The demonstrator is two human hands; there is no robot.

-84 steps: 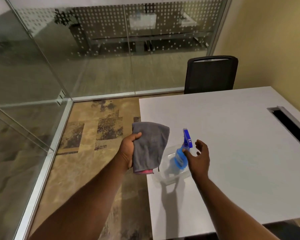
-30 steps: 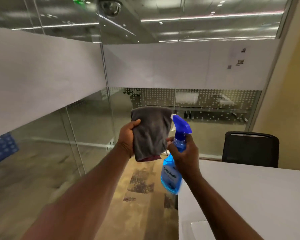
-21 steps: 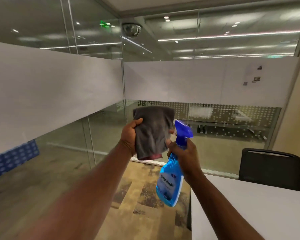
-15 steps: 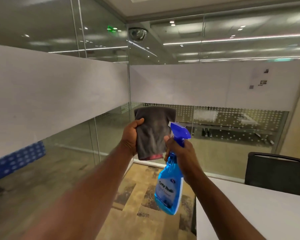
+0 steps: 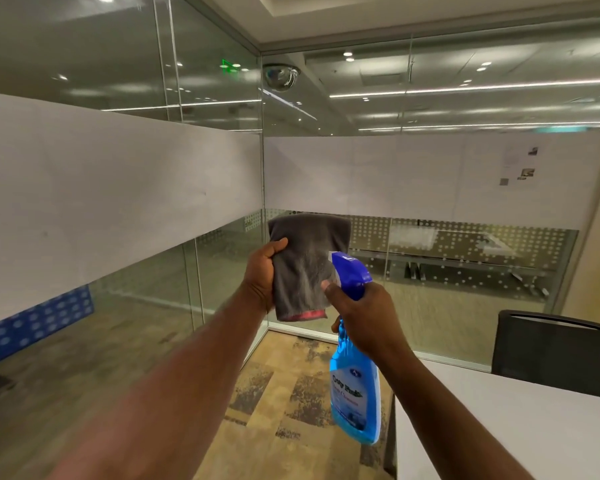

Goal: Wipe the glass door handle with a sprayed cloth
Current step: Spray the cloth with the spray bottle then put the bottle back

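Note:
My left hand (image 5: 262, 277) holds up a folded grey cloth (image 5: 307, 265) with a pink edge at its bottom, at chest height in the middle of the view. Beside it on the right, my right hand (image 5: 364, 317) grips the neck of a blue spray bottle (image 5: 354, 393). The bottle's blue nozzle (image 5: 349, 271) points left at the cloth and nearly touches it, with my forefinger on the trigger. No door handle is in view.
Glass partition walls with a frosted white band (image 5: 118, 188) enclose the room on the left and ahead. A white table (image 5: 516, 427) fills the lower right, with a black chair (image 5: 555, 351) behind it. Patterned brown floor (image 5: 291, 403) lies below my arms.
My right hand picked the spray bottle up from the table and raised it next to the cloth. My view has tilted up from the table to the glass walls.

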